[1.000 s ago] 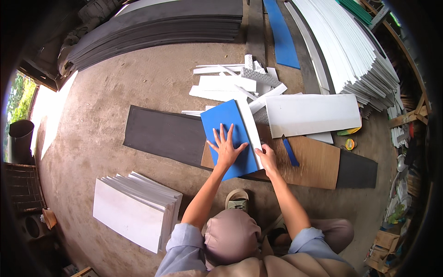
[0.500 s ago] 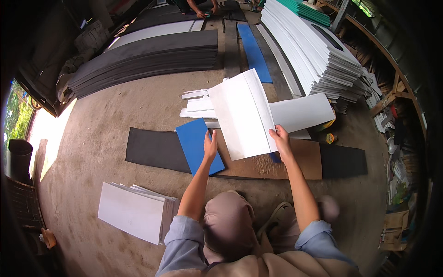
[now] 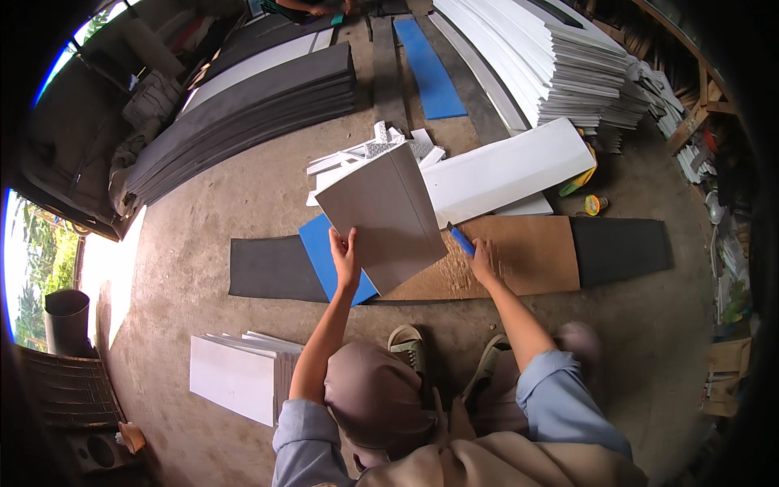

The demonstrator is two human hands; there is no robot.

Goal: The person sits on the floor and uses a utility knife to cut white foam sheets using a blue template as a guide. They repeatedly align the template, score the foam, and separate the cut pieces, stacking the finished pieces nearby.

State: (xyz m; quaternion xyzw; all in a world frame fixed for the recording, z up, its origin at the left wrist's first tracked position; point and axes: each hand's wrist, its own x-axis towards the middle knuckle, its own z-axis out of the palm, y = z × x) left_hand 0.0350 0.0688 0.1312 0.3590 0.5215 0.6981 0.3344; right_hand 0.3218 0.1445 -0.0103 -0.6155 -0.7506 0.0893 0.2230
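Observation:
My left hand grips the lower left edge of a white foam sheet, which is tilted up, shaded grey and marked by a crease line near its right side. In my right hand is a blue utility knife, its tip pointing up and left, close to the sheet's right edge. Beneath lies a scuffed brown board on top of a dark grey strip. A blue flat sheet rests across the board's left end, partly hidden by my left hand and the white sheet.
A long white sheet and white offcuts lie beyond the board. A stack of white pieces is at near left. Farther off are dark sheets, tall white sheets, a blue strip, a small round tub and another person's arm.
My right hand has let go of the white sheet and taken up the blue utility knife. My left hand now holds the sheet, which has tilted and turned to its shaded side.

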